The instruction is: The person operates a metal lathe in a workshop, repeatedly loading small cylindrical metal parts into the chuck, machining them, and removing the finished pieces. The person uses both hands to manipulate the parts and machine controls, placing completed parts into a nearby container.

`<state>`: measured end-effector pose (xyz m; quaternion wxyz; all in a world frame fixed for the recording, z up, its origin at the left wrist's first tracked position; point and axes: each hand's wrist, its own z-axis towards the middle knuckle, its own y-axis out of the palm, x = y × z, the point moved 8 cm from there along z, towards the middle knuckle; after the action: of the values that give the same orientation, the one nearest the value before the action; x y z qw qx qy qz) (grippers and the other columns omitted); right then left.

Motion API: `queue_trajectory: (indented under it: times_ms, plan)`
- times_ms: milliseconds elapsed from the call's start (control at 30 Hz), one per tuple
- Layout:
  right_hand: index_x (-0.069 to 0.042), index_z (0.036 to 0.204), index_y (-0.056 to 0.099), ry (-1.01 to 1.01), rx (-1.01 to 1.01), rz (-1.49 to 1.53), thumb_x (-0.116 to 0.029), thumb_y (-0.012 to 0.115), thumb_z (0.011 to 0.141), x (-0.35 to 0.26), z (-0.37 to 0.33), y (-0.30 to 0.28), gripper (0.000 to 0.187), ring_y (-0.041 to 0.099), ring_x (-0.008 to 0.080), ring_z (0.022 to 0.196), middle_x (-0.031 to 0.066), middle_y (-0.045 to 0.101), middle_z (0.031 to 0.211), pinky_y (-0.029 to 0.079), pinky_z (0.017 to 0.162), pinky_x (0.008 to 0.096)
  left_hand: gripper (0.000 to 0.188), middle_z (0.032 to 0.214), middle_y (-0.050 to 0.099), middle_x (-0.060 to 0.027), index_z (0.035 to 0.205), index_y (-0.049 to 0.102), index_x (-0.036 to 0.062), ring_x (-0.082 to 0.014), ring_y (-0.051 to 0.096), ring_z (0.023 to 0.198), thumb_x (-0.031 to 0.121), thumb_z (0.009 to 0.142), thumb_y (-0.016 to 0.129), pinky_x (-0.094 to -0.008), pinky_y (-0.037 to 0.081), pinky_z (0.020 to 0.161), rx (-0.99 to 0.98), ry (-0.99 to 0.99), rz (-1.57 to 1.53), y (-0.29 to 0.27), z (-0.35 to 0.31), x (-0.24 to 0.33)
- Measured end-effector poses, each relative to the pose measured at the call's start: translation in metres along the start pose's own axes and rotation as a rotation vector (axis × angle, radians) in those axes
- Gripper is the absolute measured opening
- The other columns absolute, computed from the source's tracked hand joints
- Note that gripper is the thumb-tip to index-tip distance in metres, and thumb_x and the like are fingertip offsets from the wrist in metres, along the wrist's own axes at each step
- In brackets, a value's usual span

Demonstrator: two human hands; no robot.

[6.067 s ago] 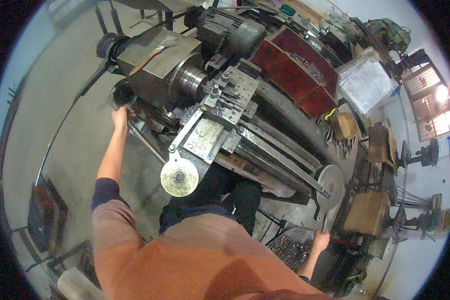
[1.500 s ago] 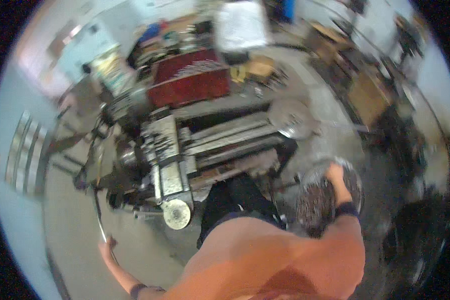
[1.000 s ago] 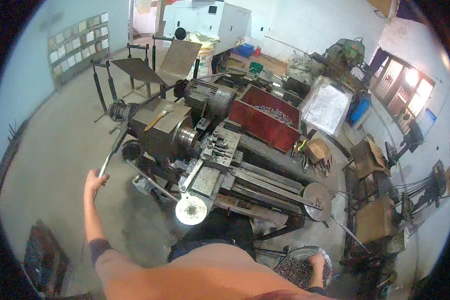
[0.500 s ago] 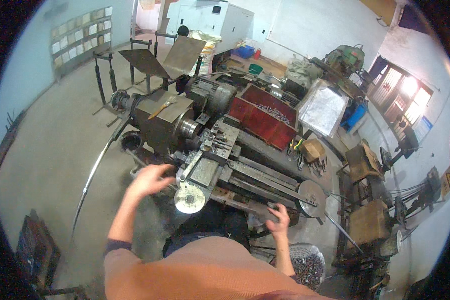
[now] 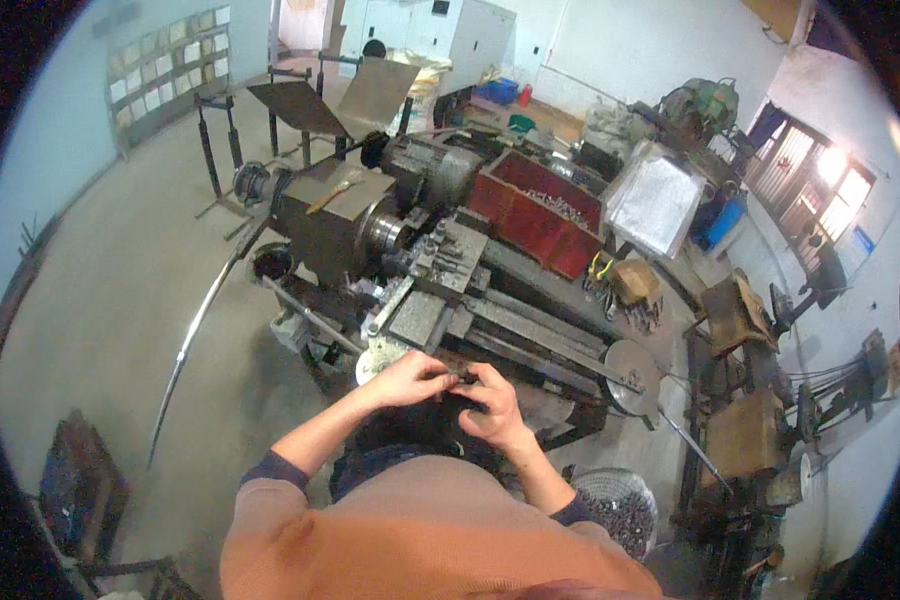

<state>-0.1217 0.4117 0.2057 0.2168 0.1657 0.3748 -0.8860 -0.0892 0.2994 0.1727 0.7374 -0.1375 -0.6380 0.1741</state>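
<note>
My two hands meet in front of the lathe's carriage, at the near side of the machine. Between their fingertips is a small dark piece, probably metal; its exact kind is too small to make out. My left hand pinches it from the left, beside the pale round handwheel, which it partly covers. From the right my right hand closes on the same piece with bent fingers. Beyond them lie the carriage with its tool post and the shiny spindle nose of the headstock.
A red metal box holding small metal parts stands behind the lathe bed. A brush rests on the headstock. Pliers lie near a brown block. At my lower right is a basket of metal parts. A long rod slopes down at left.
My left hand has left the lever area by the handwheel and moved right. My right hand has come left from the bed's right end, with a small piece. Both hands now meet.
</note>
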Motion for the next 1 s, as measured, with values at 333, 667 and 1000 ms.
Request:
queue_trajectory:
  times_ms: [333,667,1000]
  plan:
    - [-0.006,0.080,0.063,0.009,-0.229,0.025,-0.008,0.064,0.051,0.000,0.024,0.010,0.029,0.055,0.0317,0.074,0.0119,0.060,0.090,0.045,0.065,0.0376,0.025,0.066,0.061,-0.0090,0.080,0.061,-0.0004,-0.0133,0.057,0.064,0.024,0.083,0.056,-0.0298,0.045,0.061,-0.081,0.003,0.034,-0.017,-0.008,0.005]
    - [-0.005,0.072,0.062,-0.004,-0.384,-0.031,-0.011,0.062,0.053,0.027,0.083,0.023,0.020,0.050,0.0310,0.064,0.0092,0.055,0.070,0.042,0.056,0.0397,0.025,0.069,0.061,-0.0115,0.086,0.060,-0.0008,-0.0173,0.059,0.064,0.023,0.080,0.057,-0.0311,0.046,0.060,-0.019,0.021,0.136,-0.068,0.013,-0.005]
    - [-0.014,0.075,0.069,0.033,-0.408,-0.776,-0.024,0.062,0.054,0.141,0.222,0.081,0.025,0.053,0.0258,0.098,0.0074,0.064,0.086,0.038,0.084,0.0424,0.032,0.078,0.060,-0.0144,0.107,0.054,-0.0008,-0.0230,0.061,0.068,0.003,0.076,0.049,-0.0322,0.047,0.063,0.832,-0.448,0.788,-0.294,-0.167,-0.072]
